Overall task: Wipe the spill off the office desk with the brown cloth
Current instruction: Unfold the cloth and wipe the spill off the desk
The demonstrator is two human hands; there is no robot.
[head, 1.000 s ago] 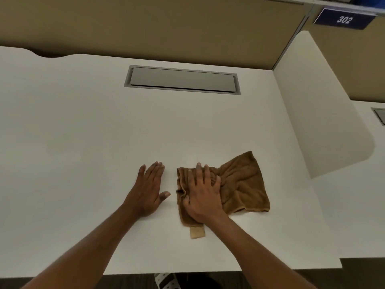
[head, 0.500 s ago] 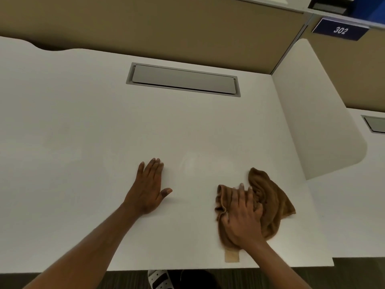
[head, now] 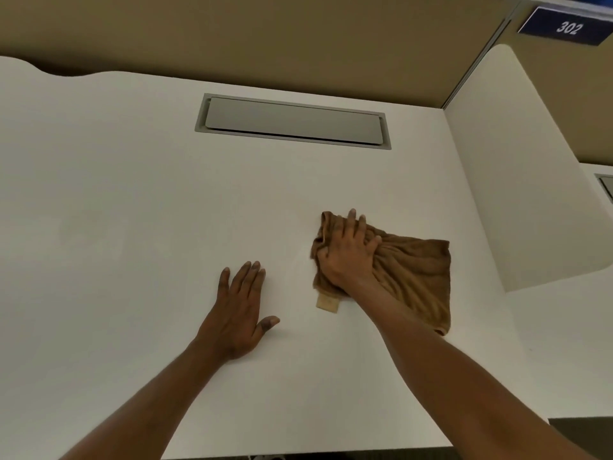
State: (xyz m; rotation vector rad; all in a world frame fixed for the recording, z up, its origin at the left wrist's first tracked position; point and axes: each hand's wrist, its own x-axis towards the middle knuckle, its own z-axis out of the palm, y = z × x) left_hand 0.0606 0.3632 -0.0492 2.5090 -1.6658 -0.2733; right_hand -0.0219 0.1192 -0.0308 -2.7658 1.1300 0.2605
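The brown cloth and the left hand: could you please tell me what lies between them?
Only bare desk lies between left hand and brown cloth, per the head view.

A dark blue sign [head: 566,27] on the partition reads "302".

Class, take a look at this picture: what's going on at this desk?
A person is cleaning a white office desk with a brown cloth. The right hand grips the cloth's bunched left end and presses it to the desktop, while the rest of the cloth trails out to the right. The left hand rests flat on the desk, left of the cloth and not touching it. No spill shows plainly on the surface. A grey cable hatch sits closed further back.
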